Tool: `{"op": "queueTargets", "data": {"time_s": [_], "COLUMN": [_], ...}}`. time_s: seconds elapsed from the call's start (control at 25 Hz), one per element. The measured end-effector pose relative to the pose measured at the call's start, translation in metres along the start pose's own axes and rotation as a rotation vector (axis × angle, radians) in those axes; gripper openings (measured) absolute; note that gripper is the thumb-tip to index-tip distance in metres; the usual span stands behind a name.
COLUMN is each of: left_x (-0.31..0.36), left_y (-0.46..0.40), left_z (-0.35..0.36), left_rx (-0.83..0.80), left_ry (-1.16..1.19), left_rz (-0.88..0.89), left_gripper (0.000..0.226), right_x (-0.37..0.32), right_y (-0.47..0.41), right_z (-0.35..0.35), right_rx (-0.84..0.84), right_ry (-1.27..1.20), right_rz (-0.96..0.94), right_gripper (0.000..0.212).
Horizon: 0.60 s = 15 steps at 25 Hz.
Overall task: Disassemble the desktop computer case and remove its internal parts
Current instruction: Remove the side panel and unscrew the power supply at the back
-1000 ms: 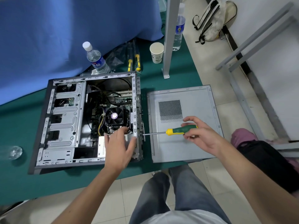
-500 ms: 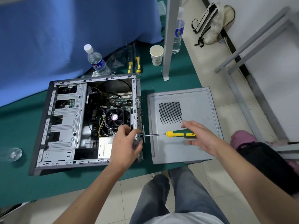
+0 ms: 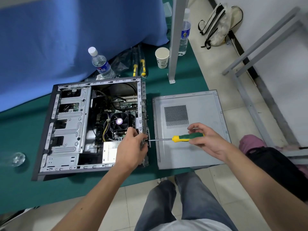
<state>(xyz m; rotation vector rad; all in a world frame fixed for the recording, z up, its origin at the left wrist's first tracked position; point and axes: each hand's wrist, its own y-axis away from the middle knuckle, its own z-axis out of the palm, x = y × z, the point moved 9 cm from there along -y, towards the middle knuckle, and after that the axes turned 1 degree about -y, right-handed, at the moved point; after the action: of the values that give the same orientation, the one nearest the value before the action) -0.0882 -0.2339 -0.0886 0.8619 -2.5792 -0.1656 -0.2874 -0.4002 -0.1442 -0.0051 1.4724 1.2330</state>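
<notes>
1. Case (image 3: 70, 124) lies open-side up at centre-left on the table (image 3: 20, 189), so the internals face the person.
2. Left hand (image 3: 131, 147) grips the case's rear edge, likely bracing it.
3. Right hand (image 3: 206, 139) pinches the screwdriver (image 3: 188, 137), shaft level, tip at the rear edge: probably a rear screw.
4. Panel (image 3: 200, 147) lies flat at right: bare sheet steel, perforated vent.

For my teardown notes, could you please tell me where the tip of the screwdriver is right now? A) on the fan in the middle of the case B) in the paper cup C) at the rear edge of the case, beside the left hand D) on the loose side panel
C: the screwdriver, held by the right hand, lies level with its tip at the rear edge of the case, right beside the left hand.
</notes>
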Motion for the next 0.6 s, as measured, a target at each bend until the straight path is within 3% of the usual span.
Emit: {"op": "queueTargets", "data": {"time_s": [0.08,0.16,0.24,0.32,0.44,0.6], "left_x": [0.0,0.0,0.003,0.005,0.007,0.008], "left_y": [-0.001,-0.002,-0.005,-0.008,-0.014,-0.019], "left_z": [0.001,0.001,0.001,-0.001,-0.003,0.001], "left_rx": [-0.016,-0.025,-0.033,-0.03,-0.017,-0.03], "left_ry": [-0.006,-0.025,-0.039,-0.03,0.001,0.001], "left_rz": [-0.003,-0.006,-0.002,-0.001,-0.007,-0.033], "left_gripper": [0.029,0.029,0.027,0.023,0.016,0.01], "right_x": [0.003,0.004,-0.001,-0.004,-0.006,0.0], "right_y": [0.002,0.002,-0.001,-0.002,-0.002,-0.004], "right_z": [0.002,-0.002,-0.003,-0.002,-0.004,-0.01], "right_rx": [0.032,0.09,0.113,0.098,0.056,0.065], "right_ry": [0.082,0.342,0.44,0.268,0.003,-0.06], "right_rz": [0.058,0.107,0.064,-0.001,-0.06,-0.079], "right_gripper": [0.014,0.034,0.028,0.008,0.028,0.036]}}
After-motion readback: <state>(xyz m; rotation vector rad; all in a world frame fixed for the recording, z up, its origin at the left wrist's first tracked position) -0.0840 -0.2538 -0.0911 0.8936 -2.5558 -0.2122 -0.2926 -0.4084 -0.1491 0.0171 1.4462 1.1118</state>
